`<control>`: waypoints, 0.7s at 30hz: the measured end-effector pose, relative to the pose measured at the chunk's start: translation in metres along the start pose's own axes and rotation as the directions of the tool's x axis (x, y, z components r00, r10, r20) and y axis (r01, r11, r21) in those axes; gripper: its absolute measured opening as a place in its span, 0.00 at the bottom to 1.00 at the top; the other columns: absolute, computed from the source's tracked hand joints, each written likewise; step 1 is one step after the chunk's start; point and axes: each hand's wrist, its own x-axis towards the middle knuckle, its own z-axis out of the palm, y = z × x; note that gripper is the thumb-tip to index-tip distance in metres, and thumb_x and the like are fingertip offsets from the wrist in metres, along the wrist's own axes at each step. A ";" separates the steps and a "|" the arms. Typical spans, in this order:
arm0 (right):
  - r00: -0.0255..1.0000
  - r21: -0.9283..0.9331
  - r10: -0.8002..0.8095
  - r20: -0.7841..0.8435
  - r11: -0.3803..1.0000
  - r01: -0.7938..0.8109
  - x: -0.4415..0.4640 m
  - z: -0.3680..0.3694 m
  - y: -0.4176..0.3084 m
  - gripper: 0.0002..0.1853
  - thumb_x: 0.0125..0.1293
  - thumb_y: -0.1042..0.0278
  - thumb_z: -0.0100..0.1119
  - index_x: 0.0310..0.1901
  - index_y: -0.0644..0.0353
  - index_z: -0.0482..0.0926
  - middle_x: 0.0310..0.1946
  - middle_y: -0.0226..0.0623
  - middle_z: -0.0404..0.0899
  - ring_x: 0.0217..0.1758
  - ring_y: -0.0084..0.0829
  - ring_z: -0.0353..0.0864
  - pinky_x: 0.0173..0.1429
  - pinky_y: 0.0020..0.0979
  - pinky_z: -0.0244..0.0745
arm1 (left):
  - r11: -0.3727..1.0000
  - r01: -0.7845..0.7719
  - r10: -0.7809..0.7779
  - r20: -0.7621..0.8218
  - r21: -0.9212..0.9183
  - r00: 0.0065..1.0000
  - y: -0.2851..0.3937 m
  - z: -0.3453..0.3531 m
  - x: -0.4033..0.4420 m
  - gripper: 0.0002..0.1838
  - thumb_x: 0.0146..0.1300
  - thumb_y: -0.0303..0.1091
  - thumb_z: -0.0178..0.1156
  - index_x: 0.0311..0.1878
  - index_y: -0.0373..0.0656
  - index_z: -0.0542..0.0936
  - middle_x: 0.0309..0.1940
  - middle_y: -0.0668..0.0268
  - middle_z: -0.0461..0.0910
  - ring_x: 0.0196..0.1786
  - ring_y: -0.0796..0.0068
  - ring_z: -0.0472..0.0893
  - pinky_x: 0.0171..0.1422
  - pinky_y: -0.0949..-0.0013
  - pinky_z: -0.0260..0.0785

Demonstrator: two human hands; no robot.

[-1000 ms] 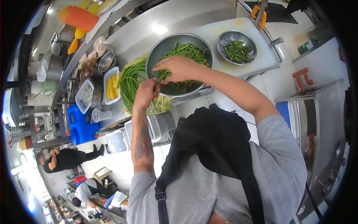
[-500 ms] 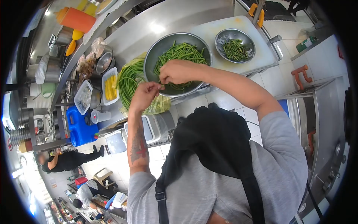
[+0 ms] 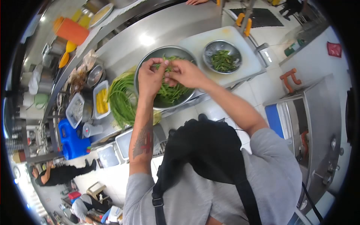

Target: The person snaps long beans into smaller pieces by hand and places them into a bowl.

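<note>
**2 Hands Meet Over the Big Bowl of Beans**

And here we are, close work: the left hand (image 3: 150, 77) and the right hand (image 3: 183, 73) come fingertip to fingertip over the large bowl (image 3: 155, 52). Fingers curl on both sides, tips drawn together; green shows around them, but I cannot tell whether either grip pinches a bean. The cut green beans (image 3: 170, 94) lie heaped in the bowl below.

Good form here, I'd judge: hands low, wrists inside the rim, a light fingertip touch, so nothing bruises or drops outside.

Now the surroundings! Just left, the long beans (image 3: 119, 98) sprawl right beside the bowl, crowding the left forearm. To the right, a small bowl (image 3: 210, 48) of green pieces sits on the white cutting board (image 3: 249, 62). Beyond the long beans, a tray of yellow strips (image 3: 101, 101) and a blue jug (image 3: 71, 141) fill the counter's (image 3: 123, 52) left end. Another person's hand (image 3: 196, 2) rests at the far edge, well apart.
</note>
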 end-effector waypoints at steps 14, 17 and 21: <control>0.728 -0.639 -0.099 -0.678 0.568 -0.518 -0.109 -0.104 0.011 0.18 0.61 0.55 0.67 0.45 0.62 0.85 0.36 0.47 0.86 0.42 0.50 0.86 0.48 0.46 0.80 | 0.317 -0.835 0.700 0.483 0.451 0.526 0.275 -0.090 -0.108 0.17 0.55 0.26 0.77 0.27 0.37 0.73 0.18 0.62 0.69 0.17 0.66 0.67 0.22 0.65 0.54; 0.772 -0.670 -0.112 -0.625 0.584 -0.458 -0.103 -0.061 0.021 0.18 0.61 0.57 0.67 0.47 0.61 0.85 0.38 0.47 0.87 0.42 0.50 0.86 0.48 0.46 0.80 | -0.009 -0.939 0.801 0.564 0.345 0.199 0.261 -0.124 -0.100 0.18 0.61 0.29 0.74 0.36 0.40 0.70 0.22 0.66 0.76 0.19 0.75 0.71 0.22 0.70 0.61; 0.811 -0.641 -0.071 -0.581 0.654 -0.402 -0.091 -0.017 0.008 0.18 0.60 0.59 0.67 0.48 0.59 0.85 0.39 0.45 0.87 0.42 0.48 0.86 0.46 0.44 0.81 | 0.014 -0.887 0.816 0.507 0.462 0.278 0.246 -0.156 -0.114 0.22 0.63 0.30 0.73 0.41 0.43 0.64 0.22 0.67 0.77 0.17 0.78 0.71 0.18 0.71 0.60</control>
